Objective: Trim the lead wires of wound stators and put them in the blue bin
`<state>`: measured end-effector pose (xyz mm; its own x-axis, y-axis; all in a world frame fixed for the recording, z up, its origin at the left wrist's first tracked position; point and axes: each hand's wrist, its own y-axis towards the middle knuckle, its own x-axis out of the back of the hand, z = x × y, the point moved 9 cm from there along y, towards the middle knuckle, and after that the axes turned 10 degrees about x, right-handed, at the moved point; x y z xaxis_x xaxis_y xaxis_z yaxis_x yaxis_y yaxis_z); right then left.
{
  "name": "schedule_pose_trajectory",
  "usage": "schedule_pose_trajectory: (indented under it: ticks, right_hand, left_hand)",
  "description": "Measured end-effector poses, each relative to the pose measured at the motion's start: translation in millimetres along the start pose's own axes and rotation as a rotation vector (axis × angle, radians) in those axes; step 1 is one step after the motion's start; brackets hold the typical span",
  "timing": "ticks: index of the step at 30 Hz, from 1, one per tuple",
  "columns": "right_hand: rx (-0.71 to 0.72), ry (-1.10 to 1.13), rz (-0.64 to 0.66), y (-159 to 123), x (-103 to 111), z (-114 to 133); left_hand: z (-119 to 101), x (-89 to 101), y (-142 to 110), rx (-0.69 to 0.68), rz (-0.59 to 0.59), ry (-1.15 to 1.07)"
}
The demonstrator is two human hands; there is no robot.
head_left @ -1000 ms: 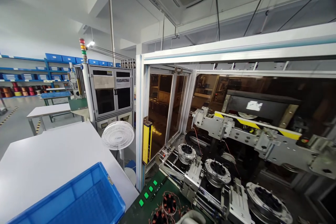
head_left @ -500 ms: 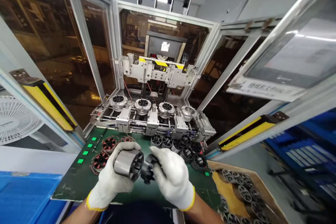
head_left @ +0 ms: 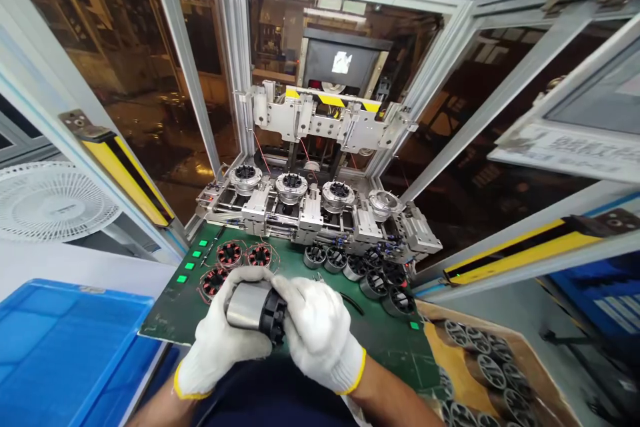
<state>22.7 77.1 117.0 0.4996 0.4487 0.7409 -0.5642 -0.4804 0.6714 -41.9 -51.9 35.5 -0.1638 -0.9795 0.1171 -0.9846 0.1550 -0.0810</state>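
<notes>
Left hand [head_left: 223,340], one, gloved in white: fingers and thumb curled round the side of a metal cylinder [head_left: 246,305], above the near part of the green bench [head_left: 300,293]. Right hand [head_left: 323,330], one, likewise gloved: fingers bunched, pinching a black slotted piece [head_left: 273,319] at the cylinder's end, between the two hands.

Blue tray [head_left: 60,353], one: left of the green bench. Carton [head_left: 453,370], one, holding metal rings: right of the green bench.

Wire-wound cores [head_left: 229,254], three visible: left part of the green bench. Bare metal cores [head_left: 374,284], a cluster: its right part.

Round fixtures [head_left: 338,193], four, in a row: beyond the green bench's far edge. White fan [head_left: 60,200], one: left of the bench.
</notes>
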Motion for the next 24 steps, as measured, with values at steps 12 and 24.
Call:
schedule_pose_trajectory:
  ticks: [12, 24]
  right_hand:
    - [-0.172, -0.07, 0.107, -5.7, -21.4, -5.7]
    - [-0.719, 1.024, -0.49, -5.2, -32.2, -61.1]
  left_hand:
    - [-4.0, -7.9, 1.4, 0.198, 0.033, 0.021]
    - [-37.7, -19.8, -30.3, -0.461, 0.019, 0.148]
